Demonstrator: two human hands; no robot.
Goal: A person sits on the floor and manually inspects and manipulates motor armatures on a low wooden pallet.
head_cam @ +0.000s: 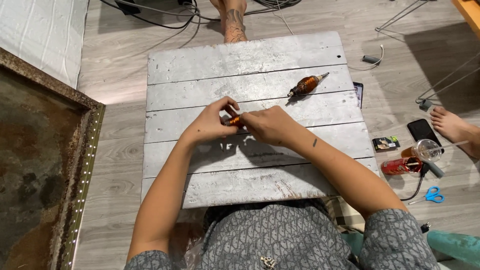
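From the head camera, I am seeing both hands meeting over the middle of the grey plank board (250, 55). The left hand (212, 122) and the right hand (270, 125) are together pinching a small copper-coloured coil (233, 120) between their fingertips, just above the board's surface. A second, larger copper coil with a pointed end (306, 85) is lying on the board, well apart, toward its far right. Beside the board on the floor, blue-handled scissors (431, 195), a red can (400, 166) and a dark phone (422, 131) are lying.
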